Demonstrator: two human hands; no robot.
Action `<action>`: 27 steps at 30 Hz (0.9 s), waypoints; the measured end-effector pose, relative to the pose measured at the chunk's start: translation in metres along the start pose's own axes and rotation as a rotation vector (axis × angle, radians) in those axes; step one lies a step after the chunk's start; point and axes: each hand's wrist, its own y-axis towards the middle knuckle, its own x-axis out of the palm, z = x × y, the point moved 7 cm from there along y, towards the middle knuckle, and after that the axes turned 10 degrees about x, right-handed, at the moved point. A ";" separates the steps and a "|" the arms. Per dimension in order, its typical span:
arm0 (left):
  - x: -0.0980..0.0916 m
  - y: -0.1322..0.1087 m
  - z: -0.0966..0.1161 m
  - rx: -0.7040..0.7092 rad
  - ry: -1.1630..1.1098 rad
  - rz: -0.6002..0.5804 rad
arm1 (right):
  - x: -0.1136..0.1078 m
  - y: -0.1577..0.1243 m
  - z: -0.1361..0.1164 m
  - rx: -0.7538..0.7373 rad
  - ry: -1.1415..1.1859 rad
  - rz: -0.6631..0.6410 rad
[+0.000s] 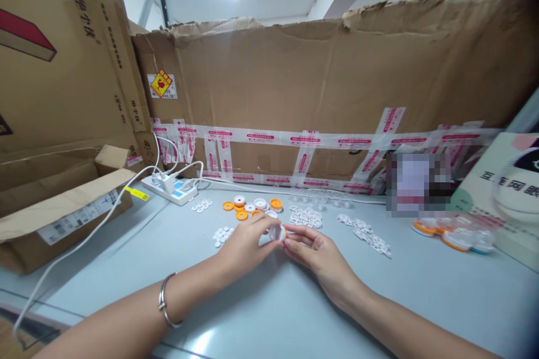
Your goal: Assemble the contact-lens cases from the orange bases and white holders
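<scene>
Between my hands is a small round plastic case (277,233), clear and white with a bit of orange at its right edge. My left hand (248,238) grips its left side between thumb and fingers. The thumb and fingertips of my right hand (314,249) pinch its right edge. Whether its parts are joined cannot be made out. Just behind my left hand lie orange and white round rings (240,207), partly hidden by the fingers. Small white discs (222,235) lie to the left of that hand. White perforated pieces (306,217) form a pile behind my right hand.
Clear round cups (322,199) line the back of the table (252,314). More white pieces (370,238) and finished-looking round cases (458,235) lie to the right. A power strip (170,186) with cables and an open carton (63,207) stand left. Large cardboard (269,78) walls the back.
</scene>
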 end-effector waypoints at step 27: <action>-0.004 0.000 -0.003 0.149 -0.201 -0.025 | 0.012 -0.006 0.015 0.198 0.378 -0.152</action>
